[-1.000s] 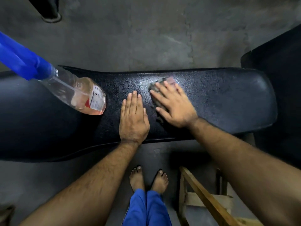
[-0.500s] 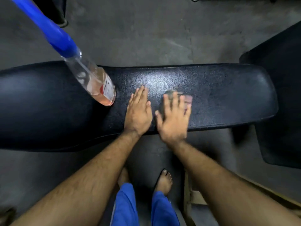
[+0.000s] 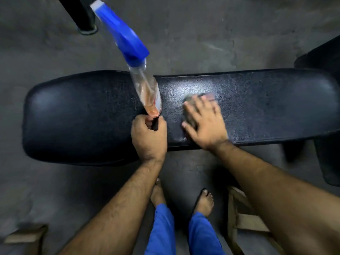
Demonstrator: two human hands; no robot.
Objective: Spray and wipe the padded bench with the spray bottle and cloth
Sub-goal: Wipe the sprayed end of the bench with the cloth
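Note:
A long black padded bench (image 3: pixel 82 116) runs across the view. On it stands a clear spray bottle (image 3: pixel 147 91) with a blue trigger head and a little orange liquid. My left hand (image 3: pixel 149 137) is curled into a loose fist at the bench's near edge, its fingertips touching the bottle's base; whether it grips the bottle I cannot tell. My right hand (image 3: pixel 206 124) lies flat, fingers spread, pressing a small greyish cloth (image 3: pixel 189 100) onto the bench just right of the bottle. The vinyl around the cloth shines wet.
Another black pad (image 3: pixel 323 57) adjoins the bench's right end. A black post (image 3: pixel 81 13) stands on the concrete floor behind it. A wooden frame (image 3: pixel 244 223) sits by my bare feet (image 3: pixel 205 201), and a wooden piece (image 3: pixel 25 234) lies at lower left.
My left hand went from lying flat beside the bottle to a curled fist at its base. My right hand slid the cloth around on the bench. The view shifted left.

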